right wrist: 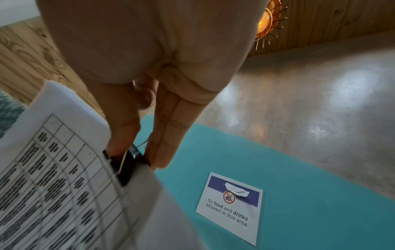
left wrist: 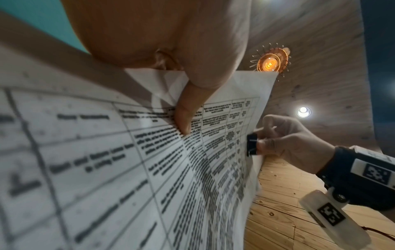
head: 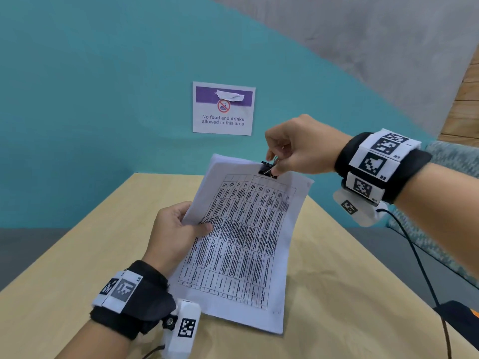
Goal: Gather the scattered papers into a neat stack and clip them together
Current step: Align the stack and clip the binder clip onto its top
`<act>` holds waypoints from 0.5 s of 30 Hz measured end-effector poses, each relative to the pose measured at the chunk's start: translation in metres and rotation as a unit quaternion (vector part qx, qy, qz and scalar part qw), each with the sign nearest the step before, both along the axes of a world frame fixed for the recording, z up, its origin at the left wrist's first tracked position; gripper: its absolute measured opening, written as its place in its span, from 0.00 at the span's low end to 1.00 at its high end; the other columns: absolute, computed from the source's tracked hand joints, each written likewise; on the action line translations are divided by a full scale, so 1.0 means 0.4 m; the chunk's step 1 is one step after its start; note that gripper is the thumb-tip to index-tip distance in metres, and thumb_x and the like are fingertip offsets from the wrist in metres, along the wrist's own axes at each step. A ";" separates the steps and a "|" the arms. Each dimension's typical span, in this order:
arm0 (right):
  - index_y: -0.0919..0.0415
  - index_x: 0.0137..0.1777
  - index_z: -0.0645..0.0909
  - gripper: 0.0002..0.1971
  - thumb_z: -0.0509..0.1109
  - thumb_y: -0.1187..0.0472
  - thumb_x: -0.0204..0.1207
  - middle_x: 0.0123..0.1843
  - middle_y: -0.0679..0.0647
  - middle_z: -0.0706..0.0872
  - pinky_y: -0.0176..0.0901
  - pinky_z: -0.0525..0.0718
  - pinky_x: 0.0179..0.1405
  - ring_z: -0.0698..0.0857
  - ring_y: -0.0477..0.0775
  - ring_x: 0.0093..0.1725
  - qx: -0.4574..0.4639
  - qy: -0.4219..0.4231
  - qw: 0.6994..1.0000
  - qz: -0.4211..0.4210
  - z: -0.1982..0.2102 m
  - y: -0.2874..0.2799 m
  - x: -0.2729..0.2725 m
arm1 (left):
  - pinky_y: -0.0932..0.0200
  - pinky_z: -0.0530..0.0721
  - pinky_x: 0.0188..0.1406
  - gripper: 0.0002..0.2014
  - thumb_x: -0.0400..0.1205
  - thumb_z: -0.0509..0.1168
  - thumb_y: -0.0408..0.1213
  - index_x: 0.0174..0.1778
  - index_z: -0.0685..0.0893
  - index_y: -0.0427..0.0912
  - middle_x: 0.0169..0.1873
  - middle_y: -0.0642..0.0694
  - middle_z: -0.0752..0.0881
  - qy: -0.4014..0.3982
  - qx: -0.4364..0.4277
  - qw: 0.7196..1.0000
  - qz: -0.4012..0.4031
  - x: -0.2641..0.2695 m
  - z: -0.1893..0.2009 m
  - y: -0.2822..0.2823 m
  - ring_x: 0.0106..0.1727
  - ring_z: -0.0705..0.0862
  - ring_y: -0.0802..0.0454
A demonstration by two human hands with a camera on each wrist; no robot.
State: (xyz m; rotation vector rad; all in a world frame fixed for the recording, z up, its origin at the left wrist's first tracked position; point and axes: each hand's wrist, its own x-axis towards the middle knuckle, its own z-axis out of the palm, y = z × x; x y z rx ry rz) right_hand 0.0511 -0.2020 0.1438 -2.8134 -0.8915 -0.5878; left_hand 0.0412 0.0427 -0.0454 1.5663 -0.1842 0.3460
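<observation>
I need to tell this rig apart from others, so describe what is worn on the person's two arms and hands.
Both hands are bare, without gloves or sleeves. The left wrist wears a black fabric band with a white strip of square black-and-white code tags, and a white camera block with its own tag hangs below it. The right wrist has the same black band, tags and white block, plus a thin black cable trailing down.

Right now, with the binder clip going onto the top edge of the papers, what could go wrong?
1. The sheets look fanned at the top left corner of the papers, so the binder clip may lock in an uneven stack.
2. The left hand grips only one side edge, so the stack could twist.
3. The right hand pinches near the clip's jaws; a finger might get nipped.
</observation>
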 end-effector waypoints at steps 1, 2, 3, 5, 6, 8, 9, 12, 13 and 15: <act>0.52 0.37 0.77 0.16 0.84 0.63 0.64 0.34 0.39 0.89 0.45 0.88 0.44 0.91 0.43 0.45 0.006 0.023 1.000 -0.015 0.002 0.000 -0.003 | 0.27 0.89 0.62 0.18 0.73 0.79 0.17 0.51 0.95 0.44 0.49 0.43 0.97 0.005 -0.001 1.000 -0.004 -0.001 0.001 0.000 0.55 0.93 0.33; 0.50 0.43 0.80 0.16 0.85 0.61 0.64 0.40 0.40 0.92 0.46 0.88 0.49 0.91 0.42 0.45 0.017 0.047 0.998 -0.030 0.004 -0.001 -0.005 | 0.27 0.89 0.62 0.18 0.73 0.79 0.17 0.50 0.95 0.44 0.49 0.43 0.97 0.010 -0.001 1.000 -0.008 -0.001 0.001 -0.001 0.55 0.93 0.33; 0.50 0.49 0.82 0.17 0.85 0.59 0.64 0.44 0.42 0.93 0.47 0.88 0.54 0.91 0.41 0.45 0.033 0.064 0.997 -0.038 0.003 -0.003 -0.004 | 0.24 0.88 0.62 0.17 0.73 0.79 0.17 0.49 0.96 0.43 0.49 0.41 0.97 0.014 -0.002 1.000 -0.012 0.001 0.000 -0.001 0.56 0.93 0.30; 0.52 0.53 0.86 0.18 0.86 0.57 0.64 0.48 0.43 0.93 0.48 0.88 0.58 0.92 0.41 0.47 0.064 0.076 0.994 -0.039 0.003 -0.007 -0.003 | 0.19 0.86 0.61 0.17 0.72 0.79 0.17 0.48 0.97 0.44 0.50 0.37 0.96 0.020 -0.009 1.000 -0.016 0.005 -0.003 -0.002 0.57 0.91 0.23; 0.53 0.54 0.88 0.18 0.86 0.57 0.64 0.49 0.43 0.93 0.47 0.88 0.59 0.92 0.40 0.47 0.075 0.081 0.993 -0.037 0.002 -0.010 -0.004 | 0.17 0.85 0.61 0.18 0.71 0.80 0.17 0.47 0.97 0.45 0.50 0.36 0.96 0.022 -0.012 1.000 -0.015 0.007 -0.003 -0.001 0.58 0.90 0.22; 0.52 0.57 0.90 0.20 0.86 0.53 0.65 0.51 0.40 0.93 0.42 0.87 0.61 0.91 0.37 0.49 0.093 0.107 0.989 -0.036 0.001 -0.016 -0.006 | 0.19 0.85 0.63 0.18 0.71 0.80 0.17 0.47 0.97 0.44 0.50 0.38 0.96 0.028 -0.017 0.999 -0.018 0.009 -0.003 0.002 0.58 0.91 0.24; 0.50 0.59 0.90 0.20 0.84 0.49 0.66 0.52 0.39 0.93 0.41 0.86 0.62 0.91 0.36 0.51 0.103 0.125 0.986 -0.036 0.002 -0.020 -0.007 | 0.22 0.86 0.64 0.18 0.71 0.80 0.16 0.48 0.97 0.43 0.50 0.39 0.97 0.031 -0.020 0.999 -0.021 0.008 -0.002 0.003 0.57 0.92 0.27; 0.49 0.66 0.88 0.18 0.75 0.47 0.77 0.59 0.41 0.92 0.47 0.87 0.64 0.89 0.38 0.59 0.152 0.196 0.968 -0.025 0.001 -0.030 -0.001 | 0.28 0.88 0.66 0.20 0.71 0.79 0.15 0.52 0.96 0.41 0.50 0.42 0.97 0.040 -0.031 0.998 -0.027 0.005 0.004 0.005 0.56 0.94 0.35; 0.49 0.68 0.87 0.17 0.74 0.50 0.79 0.62 0.41 0.91 0.49 0.87 0.64 0.88 0.39 0.61 0.162 0.212 0.963 -0.020 -0.001 -0.034 0.002 | 0.29 0.88 0.66 0.20 0.71 0.78 0.15 0.53 0.95 0.41 0.50 0.42 0.97 0.042 -0.035 0.998 -0.028 0.002 0.006 0.005 0.56 0.94 0.35; 0.48 0.70 0.85 0.19 0.75 0.54 0.79 0.65 0.39 0.89 0.49 0.87 0.65 0.87 0.38 0.63 0.166 0.229 0.959 -0.008 -0.004 -0.044 0.006 | 0.30 0.88 0.66 0.20 0.71 0.77 0.14 0.52 0.95 0.41 0.50 0.42 0.97 0.046 -0.037 0.998 -0.028 -0.002 0.010 0.005 0.56 0.94 0.34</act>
